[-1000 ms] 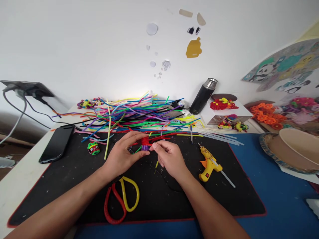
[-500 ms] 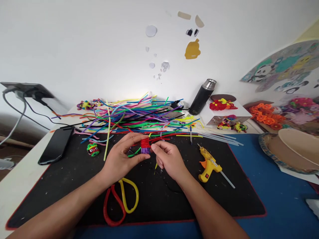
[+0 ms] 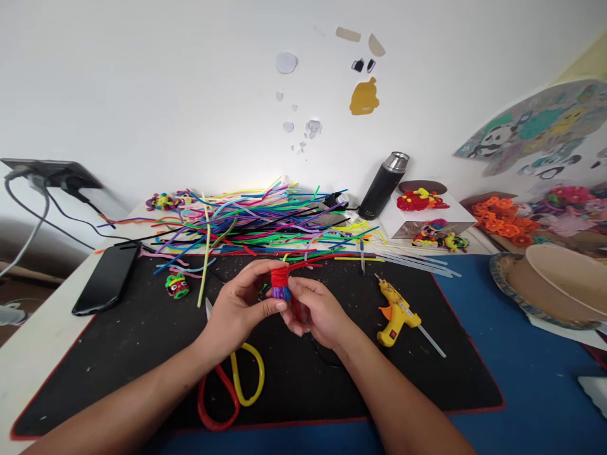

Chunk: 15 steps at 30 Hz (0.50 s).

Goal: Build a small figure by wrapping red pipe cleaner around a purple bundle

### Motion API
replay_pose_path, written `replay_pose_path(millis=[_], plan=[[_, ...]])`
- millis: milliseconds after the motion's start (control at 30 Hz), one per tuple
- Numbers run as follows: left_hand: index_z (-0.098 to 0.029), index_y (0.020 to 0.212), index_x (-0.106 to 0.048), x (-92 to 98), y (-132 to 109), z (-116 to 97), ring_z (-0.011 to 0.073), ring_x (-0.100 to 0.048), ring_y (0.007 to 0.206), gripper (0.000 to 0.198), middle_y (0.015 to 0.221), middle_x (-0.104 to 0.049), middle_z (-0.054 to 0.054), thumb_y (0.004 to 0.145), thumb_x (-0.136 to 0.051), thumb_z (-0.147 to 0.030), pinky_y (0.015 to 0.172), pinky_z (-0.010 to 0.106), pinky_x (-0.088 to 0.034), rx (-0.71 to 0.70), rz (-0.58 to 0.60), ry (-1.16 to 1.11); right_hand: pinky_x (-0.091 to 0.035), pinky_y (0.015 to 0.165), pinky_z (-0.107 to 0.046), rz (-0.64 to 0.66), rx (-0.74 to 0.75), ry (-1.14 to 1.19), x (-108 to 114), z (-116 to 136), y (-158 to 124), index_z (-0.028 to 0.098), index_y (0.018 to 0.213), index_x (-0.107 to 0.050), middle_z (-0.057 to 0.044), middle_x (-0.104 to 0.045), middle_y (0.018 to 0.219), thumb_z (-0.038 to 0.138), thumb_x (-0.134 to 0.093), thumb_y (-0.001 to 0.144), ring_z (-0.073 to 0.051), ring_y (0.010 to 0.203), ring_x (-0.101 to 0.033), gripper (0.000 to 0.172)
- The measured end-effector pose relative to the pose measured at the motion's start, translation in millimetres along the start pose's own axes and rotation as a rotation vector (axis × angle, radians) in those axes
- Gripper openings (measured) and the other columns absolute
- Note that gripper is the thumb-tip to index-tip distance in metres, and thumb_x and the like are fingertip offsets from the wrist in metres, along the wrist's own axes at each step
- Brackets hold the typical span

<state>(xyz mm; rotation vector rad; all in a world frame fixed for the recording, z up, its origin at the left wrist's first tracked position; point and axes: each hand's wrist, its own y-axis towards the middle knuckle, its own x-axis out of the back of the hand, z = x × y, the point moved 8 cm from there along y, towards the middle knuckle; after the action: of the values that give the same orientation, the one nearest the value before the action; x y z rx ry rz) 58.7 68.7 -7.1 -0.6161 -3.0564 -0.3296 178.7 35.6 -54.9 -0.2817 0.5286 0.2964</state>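
A small pipe cleaner roll [image 3: 279, 282], red on top and purple and blue below, is pinched upright between the thumb and fingers of my left hand [image 3: 241, 304]. My right hand [image 3: 313, 306] is closed against its right side, with a red pipe cleaner end [image 3: 297, 309] between its fingers; the fingertips behind the roll are hidden. Below my left hand lie scissors [image 3: 246, 379] with one red and one yellow handle. Their blades are partly covered by the hand. A finished pipe cleaner head [image 3: 177, 285] with googly eyes stands on the black mat [image 3: 156, 373].
A yellow glue gun [image 3: 397, 313] with a glue stick lies right of my hands. Behind are a heap of coloured pipe cleaners [image 3: 265, 218], a pen [image 3: 362, 256] and a black flask [image 3: 383, 186]. A phone [image 3: 105, 278] lies left, a bowl [image 3: 569, 284] right.
My right hand has turned and its fingers have curled further under the roll. The roll is slightly rotated, showing more blue. The scissors' blade tip now shows left of my left hand.
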Motion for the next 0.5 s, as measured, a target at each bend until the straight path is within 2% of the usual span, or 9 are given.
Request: replay_pose_path(millis=[100, 233, 400, 500], plan=[[-0.027, 0.125, -0.074, -0.9, 3, 1, 0.0312, -0.069, 0.121, 0.049, 0.125, -0.074, 0.010, 0.081, -0.089, -0.044, 0.110, 0.049, -0.054, 0.016, 0.026, 0.072, -0.019, 0.037, -0.022, -0.056, 0.020, 0.004, 5, 0, 1, 0.017, 0.080, -0.065, 0.004, -0.057, 0.053, 0.066, -0.072, 0.089, -0.008, 0.037, -0.043, 0.050], [-0.027, 0.131, -0.069, 1.7, 6, -5, 0.0306, -0.067, 0.126, 0.050, 0.132, -0.073, 0.010, 0.085, -0.084, -0.040, 0.115, 0.051, -0.050, 0.022, 0.071, 0.284, -0.021, 0.039, -0.023, -0.148, 0.093, -0.101, 14, 9, 1, 0.020, 0.065, -0.053, 0.008, -0.046, 0.045, 0.065, -0.073, 0.089, -0.007, 0.036, -0.037, 0.054], [-0.027, 0.134, -0.067, 1.5, 8, -17, 0.0290, -0.066, 0.126, 0.047, 0.133, -0.072, 0.009, 0.089, -0.079, -0.035, 0.110, 0.048, -0.054, -0.065, 0.128, 0.529, -0.031, 0.043, -0.024, -0.216, 0.161, -0.357, 20, 17, -1, 0.020, 0.071, -0.059, 0.008, -0.047, 0.045, 0.061, -0.067, 0.094, -0.008, 0.037, -0.038, 0.048], [-0.027, 0.131, -0.069, -1.8, 8, -19, 0.0288, -0.067, 0.122, 0.045, 0.128, -0.073, 0.009, 0.088, -0.081, -0.034, 0.108, 0.047, -0.055, -0.112, 0.163, 0.596, -0.031, 0.044, -0.024, -0.291, 0.194, -0.496, 22, 22, -3, 0.019, 0.076, -0.064, 0.008, -0.046, 0.045, 0.057, -0.066, 0.095, -0.009, 0.039, -0.039, 0.042]])
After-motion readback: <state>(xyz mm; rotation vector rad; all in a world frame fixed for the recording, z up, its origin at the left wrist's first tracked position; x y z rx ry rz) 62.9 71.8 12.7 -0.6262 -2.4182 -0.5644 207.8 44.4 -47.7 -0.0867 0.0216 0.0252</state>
